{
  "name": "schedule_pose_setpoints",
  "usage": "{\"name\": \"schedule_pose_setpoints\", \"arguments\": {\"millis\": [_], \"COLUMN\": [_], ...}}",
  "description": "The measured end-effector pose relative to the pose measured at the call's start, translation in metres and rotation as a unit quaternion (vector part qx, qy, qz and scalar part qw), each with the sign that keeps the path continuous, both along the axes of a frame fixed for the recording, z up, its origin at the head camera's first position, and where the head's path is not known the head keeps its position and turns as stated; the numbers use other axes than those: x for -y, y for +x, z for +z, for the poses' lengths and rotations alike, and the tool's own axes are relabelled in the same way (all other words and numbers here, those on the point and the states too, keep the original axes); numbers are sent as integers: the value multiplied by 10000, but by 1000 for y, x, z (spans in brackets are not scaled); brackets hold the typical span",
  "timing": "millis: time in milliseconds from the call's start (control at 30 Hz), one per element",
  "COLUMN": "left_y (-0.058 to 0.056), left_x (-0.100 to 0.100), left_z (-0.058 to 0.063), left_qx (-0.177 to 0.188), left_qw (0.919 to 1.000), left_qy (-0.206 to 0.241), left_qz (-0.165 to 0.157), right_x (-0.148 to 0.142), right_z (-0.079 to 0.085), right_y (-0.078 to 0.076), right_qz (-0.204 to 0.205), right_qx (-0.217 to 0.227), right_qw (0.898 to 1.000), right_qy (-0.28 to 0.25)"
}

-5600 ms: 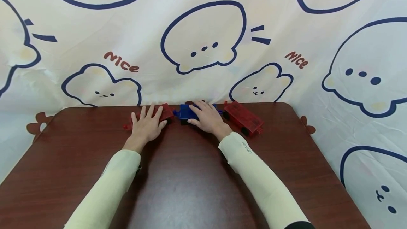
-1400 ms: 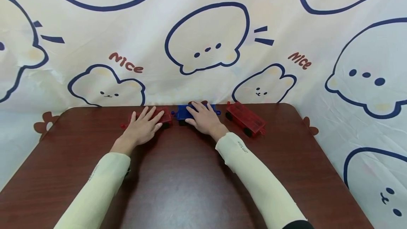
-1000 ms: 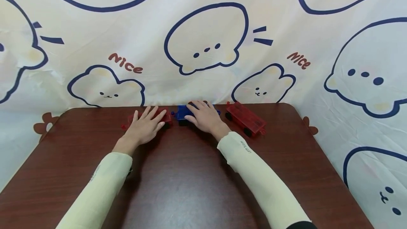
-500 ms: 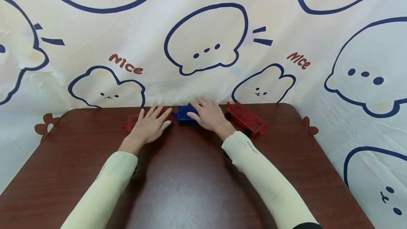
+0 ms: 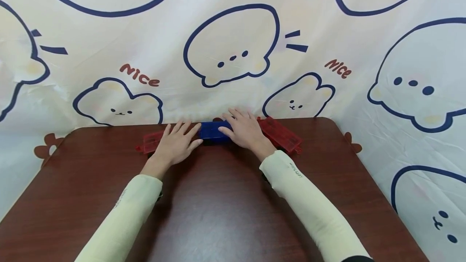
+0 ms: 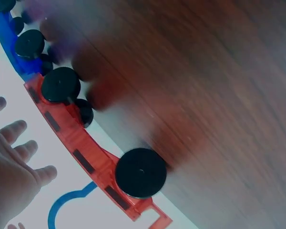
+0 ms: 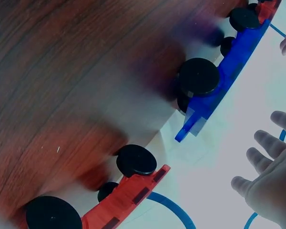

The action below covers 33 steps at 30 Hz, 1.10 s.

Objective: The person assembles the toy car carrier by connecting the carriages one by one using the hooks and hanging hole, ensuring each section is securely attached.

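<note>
Two transparent toy train cars with black wheels stand end to end at the table's far edge: a red train car (image 5: 151, 142) on the left and a blue train car (image 5: 212, 132) in the middle. My left hand (image 5: 175, 142) is spread over the red car's right part, hiding it. The left wrist view shows its fingers (image 6: 26, 150) apart from the red car. My right hand (image 5: 248, 133), fingers straight, overlaps the blue car's right end; in the right wrist view its fingers (image 7: 267, 143) are away from the car. Neither hand holds anything.
A second red train car (image 5: 282, 134) stands angled at the right, beside my right hand; a gap separates it from the blue car in the right wrist view. Behind the brown table (image 5: 214, 205) hangs a white cloth (image 5: 204, 104) with cartoon outlines.
Both hands have come up off the train cars and shifted right, uncovering the red car's left part and more of the blue car. The right-hand red car has stayed put.
</note>
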<state>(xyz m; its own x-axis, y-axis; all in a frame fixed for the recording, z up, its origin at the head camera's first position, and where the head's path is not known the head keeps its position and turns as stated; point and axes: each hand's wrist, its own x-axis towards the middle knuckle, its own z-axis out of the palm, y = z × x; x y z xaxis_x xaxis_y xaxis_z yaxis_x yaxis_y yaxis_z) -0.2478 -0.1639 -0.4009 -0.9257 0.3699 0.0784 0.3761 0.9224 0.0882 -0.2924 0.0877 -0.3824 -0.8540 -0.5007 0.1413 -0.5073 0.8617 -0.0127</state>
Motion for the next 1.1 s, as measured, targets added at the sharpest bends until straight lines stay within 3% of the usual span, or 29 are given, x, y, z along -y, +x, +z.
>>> {"name": "schedule_pose_setpoints", "arguments": {"millis": [233,1100], "left_y": [-1,-2], "left_x": [-8,-35], "left_z": [2,7], "left_qx": [-208,-233], "left_qw": [9998,9996], "left_qy": [41,174], "left_qz": [-67,-4], "right_x": [-8,-55], "right_z": [5,10], "right_y": [2,7], "right_qz": [-13,-308], "right_qx": [-149,-83], "right_qw": [9998,9991], "right_qy": [-166,-265]}}
